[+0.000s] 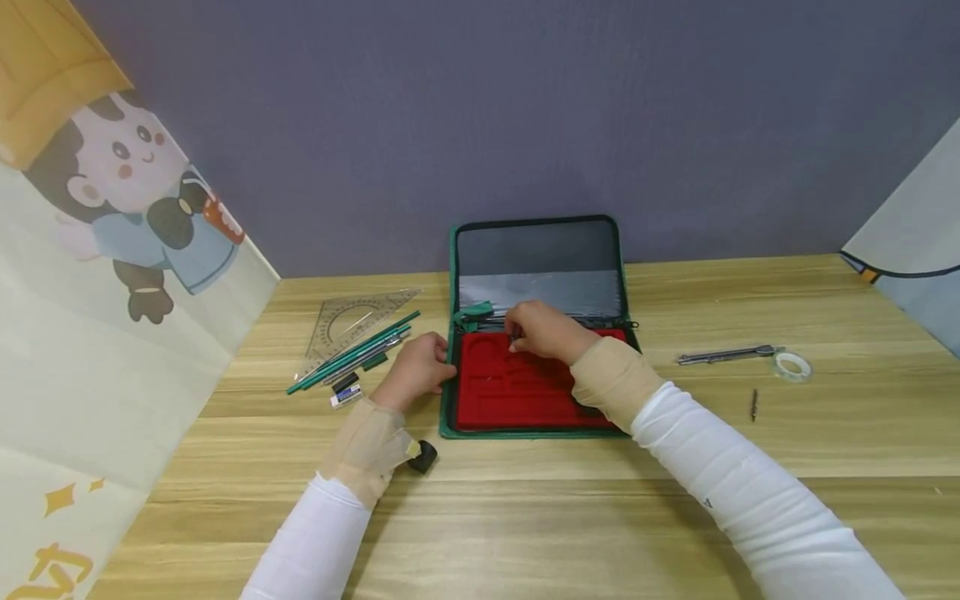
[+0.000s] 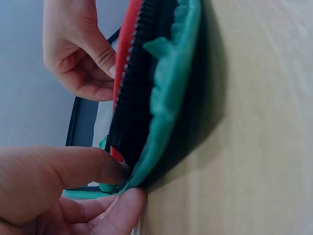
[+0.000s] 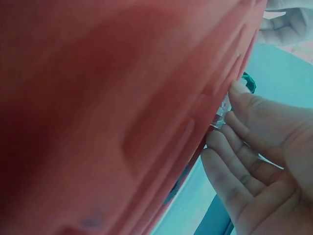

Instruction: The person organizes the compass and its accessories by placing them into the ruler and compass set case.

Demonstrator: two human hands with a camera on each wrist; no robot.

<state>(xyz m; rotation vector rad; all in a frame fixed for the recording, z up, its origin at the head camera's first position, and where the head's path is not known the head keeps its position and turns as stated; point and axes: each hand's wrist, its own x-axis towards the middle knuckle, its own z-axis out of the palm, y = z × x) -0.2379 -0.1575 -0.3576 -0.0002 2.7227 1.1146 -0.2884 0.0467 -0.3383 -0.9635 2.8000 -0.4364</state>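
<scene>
Behind the pale wooden bench [image 1: 562,533] stands a grey-purple wall [image 1: 525,117]. On the bench, near this wall, lies an open zip case [image 1: 495,433] with green edge, its lid [image 1: 536,250] raised, and in its lower half sits a red tray [image 1: 487,410] with shaped hollows. The left hand [image 1: 418,367] pinches the left edge of the case between thumb and fingers. The right hand [image 1: 549,329] is above the far part of the red tray, and its thumb and fingertips pinch a small shiny thing [image 3: 220,117], too hidden to be named. To the left of the case lie a transparent set square [image 1: 322,321], some green pencils [image 1: 352,352] and a white eraser [image 1: 346,397]; a small black thing [image 1: 423,458] is just beside the left wrist [image 1: 367,446]. To the right, well apart, a metal compass [image 1: 726,355] lies just beside a roll of tape [image 1: 793,377], and a small metal piece [image 1: 754,405] lies nearer to the front.
</scene>
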